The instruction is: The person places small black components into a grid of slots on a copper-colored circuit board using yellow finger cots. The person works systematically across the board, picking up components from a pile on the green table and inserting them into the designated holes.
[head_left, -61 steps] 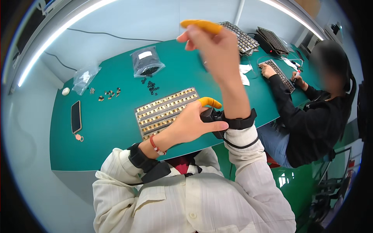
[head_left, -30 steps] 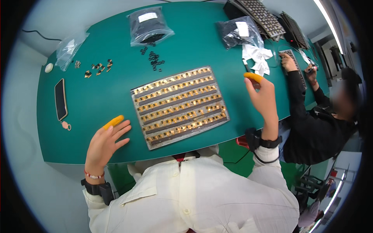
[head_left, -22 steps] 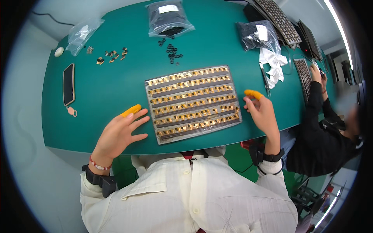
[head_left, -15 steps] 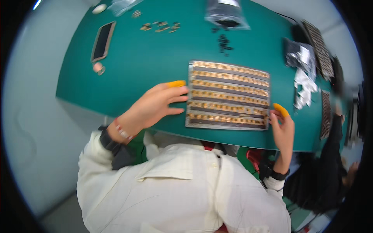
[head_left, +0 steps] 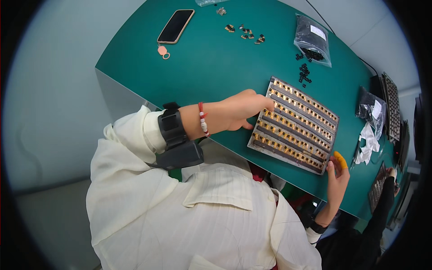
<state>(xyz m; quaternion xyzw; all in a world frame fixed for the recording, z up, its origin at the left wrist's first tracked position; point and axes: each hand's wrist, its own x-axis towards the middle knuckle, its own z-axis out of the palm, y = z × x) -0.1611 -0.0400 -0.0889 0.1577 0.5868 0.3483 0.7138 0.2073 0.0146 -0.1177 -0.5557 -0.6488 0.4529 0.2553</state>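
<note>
A flat rectangular tray [head_left: 293,126] lies at a slant on the green table, with several rows of small gold-coloured pieces with dark centres between dark strips. My left hand [head_left: 245,109] is at the tray's left edge, fingers curled, knuckles just over the rows. Its thumb sticks out beside the edge; the fingertips are hidden, so I cannot make out what they hold. My right hand [head_left: 338,179] grips the tray's near right corner between thumb and fingers, with a yellow finger cot on one finger.
Beyond the tray are loose black parts [head_left: 304,74] and a clear bag of black parts [head_left: 312,39]. Small gold-and-black pieces [head_left: 246,33] and a phone [head_left: 176,27] lie further left. At right are another bag [head_left: 371,108], crumpled white paper [head_left: 368,144] and another person's dark sleeve [head_left: 380,202].
The view has turned, so the tray now appears slanted and further right. My left hand has gone from stretched fingers beside the tray to curled fingers over its edge. My right hand stays at the tray.
</note>
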